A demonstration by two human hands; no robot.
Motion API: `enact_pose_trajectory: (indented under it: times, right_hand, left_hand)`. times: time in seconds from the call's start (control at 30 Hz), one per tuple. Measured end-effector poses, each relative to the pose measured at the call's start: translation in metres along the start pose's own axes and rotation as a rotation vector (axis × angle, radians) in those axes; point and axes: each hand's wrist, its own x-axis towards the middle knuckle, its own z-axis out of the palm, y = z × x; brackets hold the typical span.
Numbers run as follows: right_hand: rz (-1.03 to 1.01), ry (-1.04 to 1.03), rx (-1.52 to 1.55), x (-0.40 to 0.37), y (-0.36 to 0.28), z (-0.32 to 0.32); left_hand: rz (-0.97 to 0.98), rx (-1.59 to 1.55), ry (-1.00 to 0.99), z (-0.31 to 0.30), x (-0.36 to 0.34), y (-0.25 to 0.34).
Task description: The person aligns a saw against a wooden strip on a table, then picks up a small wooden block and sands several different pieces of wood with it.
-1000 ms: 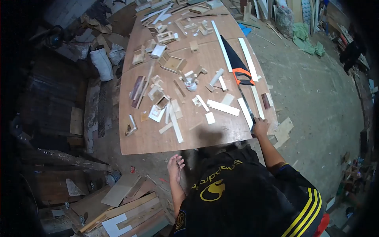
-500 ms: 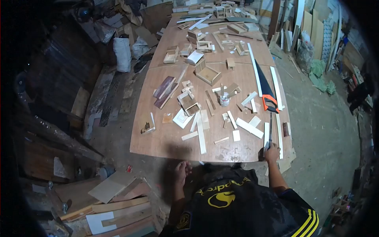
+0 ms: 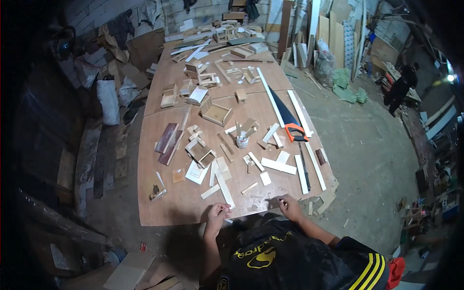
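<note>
My left hand [image 3: 219, 211] is at the near edge of the table [image 3: 159, 208], its fingers curled by the end of a long pale wood strip [image 3: 223, 186]; whether it grips the strip is too small to tell. Over the same edge, further right, my right hand [image 3: 289, 207] has its fingers bent together, and anything between them is too small to make out. A dark thin metal bar [image 3: 305, 166] lies beside a white strip [image 3: 301, 174] to the right of that hand. Above them rests a handsaw with an orange handle [image 3: 296, 133].
Small wooden boxes [image 3: 216, 112], a cup of brushes [image 3: 242, 141], dark red boards [image 3: 166, 137] and many offcuts are spread over the table. Wood scraps [image 3: 130, 271] lie at the lower left. Planks [image 3: 333, 38] lean at the back right.
My right hand has let go of the dark metal bar and moved left along the edge. My left hand has come up to the pale strip's end. The view has shifted toward the right.
</note>
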Motion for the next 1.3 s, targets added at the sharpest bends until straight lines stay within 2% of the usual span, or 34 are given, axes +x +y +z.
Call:
enact_pose_trajectory:
  times: [0.07,0.13,0.2,0.27,0.4,0.47,0.53,0.6,0.67,0.73,0.8,0.83,0.9,0.93,1.1,1.17,1.23,1.27,1.3]
  right_hand:
    - [-0.032,-0.078,-0.019,-0.002,0.004,0.001]
    - [-0.118,-0.066,-0.059,-0.004,0.008,-0.005]
    - [0.051,-0.055,-0.018,-0.007,-0.002,-0.023]
    - [0.102,0.06,0.046,-0.013,0.013,-0.033]
    - [0.236,0.242,0.102,-0.059,0.028,-0.057]
    - [0.273,0.326,0.101,-0.088,0.045,-0.066]
    - [0.316,0.311,0.158,-0.113,0.063,-0.083]
    - [0.333,0.39,0.175,-0.137,0.092,-0.091]
    - [0.422,0.422,0.218,-0.169,0.118,-0.103]
    - [0.503,0.457,0.215,-0.199,0.134,-0.121]
    - [0.472,0.577,0.505,-0.226,0.166,-0.13]
    - [0.499,0.61,0.558,-0.239,0.164,-0.144]
    - [0.517,0.682,0.616,-0.262,0.177,-0.164]
    - [0.551,0.694,0.556,-0.273,0.193,-0.169]
    - [0.613,0.81,0.441,-0.338,0.208,-0.206]
    - [0.629,0.875,0.458,-0.366,0.213,-0.214]
    - [0.764,0.907,0.514,-0.395,0.226,-0.214]
    - [0.748,0.954,0.51,-0.411,0.228,-0.214]
    - [0.733,0.999,0.504,-0.427,0.229,-0.214]
  left_hand:
    - [0.025,-0.037,-0.047,0.014,0.022,0.008]
    - [0.071,0.036,-0.033,0.023,0.044,-0.016]
    - [-0.001,0.038,-0.141,0.047,0.039,-0.006]
    - [-0.1,-0.049,-0.242,0.062,0.04,-0.019]
    - [-0.193,0.044,-0.429,0.082,0.04,-0.046]
    - [-0.241,0.093,-0.499,0.1,0.039,-0.041]
    - [-0.285,0.093,-0.438,0.13,0.033,-0.026]
    - [-0.263,0.152,-0.443,0.159,0.039,-0.023]
    - [-0.235,0.072,-0.4,0.193,0.041,-0.021]
    - [-0.18,0.018,-0.526,0.236,0.038,-0.014]
    - [-0.153,0.046,-0.268,0.289,0.029,-0.023]
    - [-0.176,0.088,-0.281,0.309,0.024,-0.033]
    - [-0.108,0.03,-0.469,0.354,0.018,-0.051]
    - [-0.193,0.086,-0.486,0.364,0.029,-0.077]
    - [-0.231,0.376,-0.907,0.456,-0.031,-0.13]
    - [-0.272,0.459,-0.983,0.478,-0.047,-0.142]
    - [-0.241,0.513,-1.107,0.494,-0.046,-0.156]
    - [-0.208,0.53,-1.187,0.495,-0.044,-0.159]
    - [-0.245,0.545,-1.18,0.493,-0.041,-0.161]
